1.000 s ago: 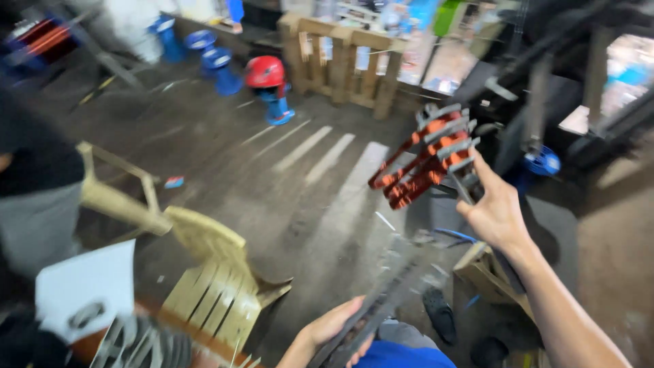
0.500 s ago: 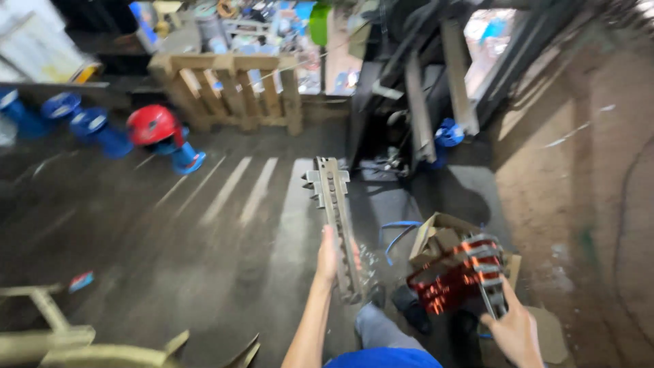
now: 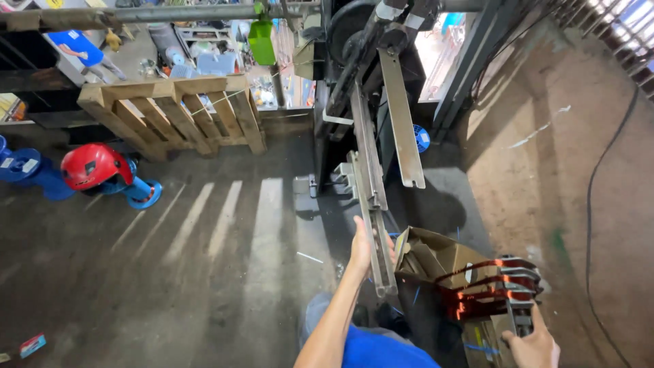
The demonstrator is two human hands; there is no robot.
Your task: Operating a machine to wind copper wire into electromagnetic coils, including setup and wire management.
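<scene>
My left hand (image 3: 363, 246) grips a long grey metal bar (image 3: 371, 218) with stepped notches, held upright and pointing away toward a dark machine (image 3: 371, 75). My right hand (image 3: 533, 344), at the bottom right edge, holds a grey frame wound with copper wire coils (image 3: 487, 289) in several loops. The coils hang just over an open cardboard box (image 3: 436, 255) on the floor. My blue sleeve and trousers show at the bottom centre.
A wooden pallet (image 3: 174, 112) leans at the back left. A red helmet (image 3: 92, 165) rests on blue spool stands (image 3: 30, 174). A flat metal strip (image 3: 402, 123) hangs from the machine. A black cable (image 3: 599, 204) runs along the brown floor at right.
The view has turned toward the machine. My left hand has raised the metal bar closer to it. My right hand with the coils has dropped lower, above the box.
</scene>
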